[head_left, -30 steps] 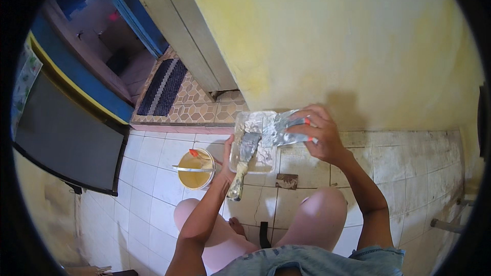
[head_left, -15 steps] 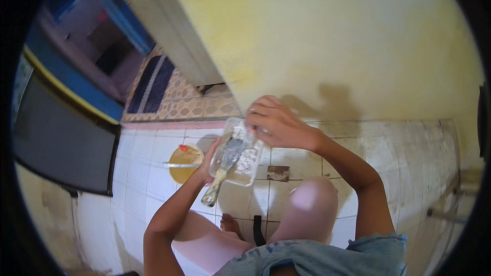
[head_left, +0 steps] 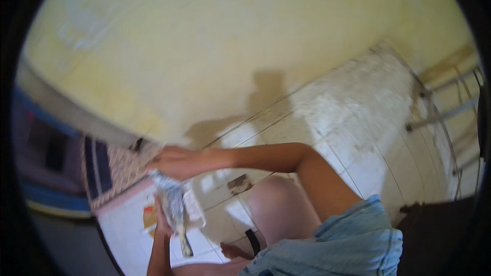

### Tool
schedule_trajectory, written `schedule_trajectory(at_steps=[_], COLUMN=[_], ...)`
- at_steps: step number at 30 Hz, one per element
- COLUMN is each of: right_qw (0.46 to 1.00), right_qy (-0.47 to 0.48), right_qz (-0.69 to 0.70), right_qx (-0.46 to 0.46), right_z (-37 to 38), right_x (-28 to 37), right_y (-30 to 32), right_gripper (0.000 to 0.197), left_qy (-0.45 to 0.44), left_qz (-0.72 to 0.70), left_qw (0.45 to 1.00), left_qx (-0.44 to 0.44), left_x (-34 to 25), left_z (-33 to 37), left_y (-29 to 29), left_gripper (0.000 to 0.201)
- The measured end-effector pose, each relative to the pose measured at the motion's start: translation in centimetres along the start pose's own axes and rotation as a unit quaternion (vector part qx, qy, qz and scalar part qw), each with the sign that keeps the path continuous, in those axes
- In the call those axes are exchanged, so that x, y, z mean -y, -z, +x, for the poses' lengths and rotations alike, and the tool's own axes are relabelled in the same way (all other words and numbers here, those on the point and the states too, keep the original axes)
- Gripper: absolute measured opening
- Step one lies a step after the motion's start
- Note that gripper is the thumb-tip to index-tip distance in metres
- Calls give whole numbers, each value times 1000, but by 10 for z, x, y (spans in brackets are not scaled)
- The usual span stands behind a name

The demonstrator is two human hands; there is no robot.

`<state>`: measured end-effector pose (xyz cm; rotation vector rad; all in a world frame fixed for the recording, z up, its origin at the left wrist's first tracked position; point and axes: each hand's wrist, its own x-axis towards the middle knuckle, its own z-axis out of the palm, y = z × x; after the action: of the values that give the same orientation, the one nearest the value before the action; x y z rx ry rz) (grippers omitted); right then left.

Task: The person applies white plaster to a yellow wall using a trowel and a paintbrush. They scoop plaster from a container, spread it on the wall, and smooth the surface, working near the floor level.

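Observation:
My left hand (head_left: pixel 162 218) is closed around the near-left side of a shallow white tray (head_left: pixel 203 222). White paste (head_left: pixel 193 207) lies in the tray. Across it rests a putty knife (head_left: pixel 177 212), its grey blade toward the far end and its paste-smeared handle sticking out over the near edge. My right hand (head_left: pixel 176 162) is bent over the far end of the tray, close to the blade. Its fingers are blurred and partly hidden, so their grip does not show.
Below and left of the tray, a yellow tub (head_left: pixel 149 218) with something red at its rim stands on the white tiled floor (head_left: pixel 332 138). A yellow wall (head_left: pixel 230 46) rises ahead. A dark striped mat (head_left: pixel 97 166) lies by the doorway, and a metal frame (head_left: pixel 445 115) stands at right.
My view has swung to the right, so hands and tray now appear lower and farther left. My right hand has shifted from the tray's right far corner to above its far end.

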<state>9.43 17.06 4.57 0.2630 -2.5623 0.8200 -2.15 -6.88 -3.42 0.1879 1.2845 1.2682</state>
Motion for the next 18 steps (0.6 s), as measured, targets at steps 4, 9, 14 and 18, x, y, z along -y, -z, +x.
schedule_trajectory(at_steps=[4,9,14,18], right_qw=[999,975,944,941], right_qy=[-10,12,-314,-247], right_qz=[-36,-1,-89,-175], right_qx=[17,-223,47,155], right_z=[2,-22,-164,-284], right_x=[-11,-55,-103,-85], right_y=[-5,-16,-107,-201], right_gripper=[33,39,82,75], left_qy=[10,27,-40,-72], left_qz=[-12,22,-13,-47], left_qw=[1000,999,999,996], left_qx=[-20,-5,-5,-8], left_x=[6,0,7,15], left_z=[3,-1,-5,-9], left_y=[4,48,81,90], left_gripper=[100,98,103,101])
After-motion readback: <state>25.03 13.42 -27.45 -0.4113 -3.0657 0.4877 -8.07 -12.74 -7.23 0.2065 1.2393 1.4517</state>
